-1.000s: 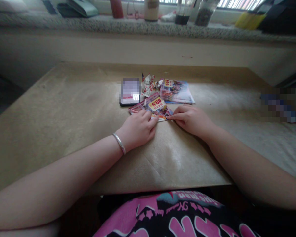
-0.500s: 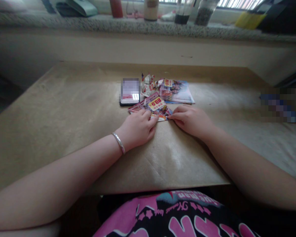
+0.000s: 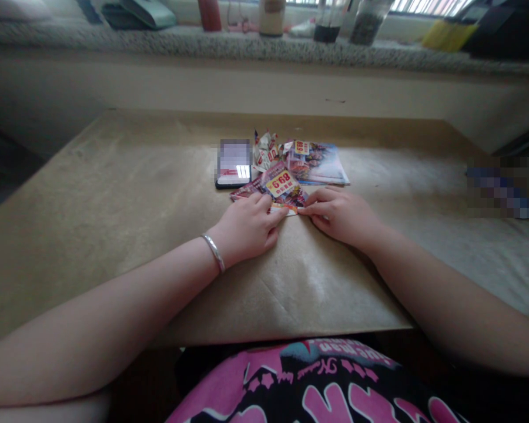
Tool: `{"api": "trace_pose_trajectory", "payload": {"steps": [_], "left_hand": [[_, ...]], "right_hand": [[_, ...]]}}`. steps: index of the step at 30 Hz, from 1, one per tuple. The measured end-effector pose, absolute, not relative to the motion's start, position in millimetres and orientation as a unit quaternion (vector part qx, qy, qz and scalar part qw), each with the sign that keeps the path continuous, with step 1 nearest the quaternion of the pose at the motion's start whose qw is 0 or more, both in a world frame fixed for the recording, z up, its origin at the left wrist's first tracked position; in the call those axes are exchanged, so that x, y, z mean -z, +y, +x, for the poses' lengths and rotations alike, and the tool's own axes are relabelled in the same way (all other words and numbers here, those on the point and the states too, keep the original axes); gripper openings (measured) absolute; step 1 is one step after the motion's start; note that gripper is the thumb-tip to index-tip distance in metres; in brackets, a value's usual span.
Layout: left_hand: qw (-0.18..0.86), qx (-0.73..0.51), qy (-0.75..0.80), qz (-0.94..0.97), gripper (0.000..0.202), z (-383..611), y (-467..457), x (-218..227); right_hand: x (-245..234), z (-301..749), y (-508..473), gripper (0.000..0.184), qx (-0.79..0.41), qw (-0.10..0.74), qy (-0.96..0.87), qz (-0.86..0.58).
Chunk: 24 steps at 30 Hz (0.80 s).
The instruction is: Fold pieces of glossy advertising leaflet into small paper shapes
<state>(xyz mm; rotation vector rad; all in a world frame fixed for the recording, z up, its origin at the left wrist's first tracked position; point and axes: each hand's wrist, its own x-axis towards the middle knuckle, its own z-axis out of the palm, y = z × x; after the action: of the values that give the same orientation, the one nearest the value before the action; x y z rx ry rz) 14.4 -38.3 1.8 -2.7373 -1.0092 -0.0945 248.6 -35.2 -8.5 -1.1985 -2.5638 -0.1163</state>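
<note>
A colourful printed flyer sheet (image 3: 278,185) with a yellow price tag lies on the brown table (image 3: 127,194). My left hand (image 3: 247,228), a silver bracelet on its wrist, presses the sheet's near edge with curled fingers. My right hand (image 3: 340,212) pinches the sheet's right corner between thumb and forefinger. Both hands meet at the paper's front edge. Behind it lie small folded paper pieces (image 3: 265,154) and a stack of flyers (image 3: 320,164).
A phone (image 3: 234,165) lies just left of the papers. Bottles and jars (image 3: 271,14) stand on the stone ledge (image 3: 158,44) behind the table. A blurred blue object (image 3: 505,188) rests at the right. My pink and black shirt (image 3: 317,382) shows at the bottom.
My right thumb and forefinger have slid slightly left along the sheet's near edge toward my left hand. The sheet looks a little more folded in. Nothing else moved.
</note>
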Motion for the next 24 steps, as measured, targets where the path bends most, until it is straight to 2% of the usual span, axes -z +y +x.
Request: {"api": "trace_pose_trajectory", "payload": {"steps": [7,19,24], "left_hand": [[0.114,0.022,-0.344,-0.932,0.042,15.5,-39.5,-2.6],[0.111,0.022,-0.346,-0.932,0.043,15.8,-39.4,-2.1],[0.107,0.027,-0.345,-0.932,0.042,15.6,-38.8,-1.8]], "right_hand": [[5.2,261.4,-31.8,0.023,-0.005,0.142,-0.865,-0.481],[-2.2,274.9,-31.6,0.021,0.013,0.097,-0.860,-0.501],[-3.3,279.5,-30.5,0.020,-0.007,0.103,-0.863,-0.495]]}}
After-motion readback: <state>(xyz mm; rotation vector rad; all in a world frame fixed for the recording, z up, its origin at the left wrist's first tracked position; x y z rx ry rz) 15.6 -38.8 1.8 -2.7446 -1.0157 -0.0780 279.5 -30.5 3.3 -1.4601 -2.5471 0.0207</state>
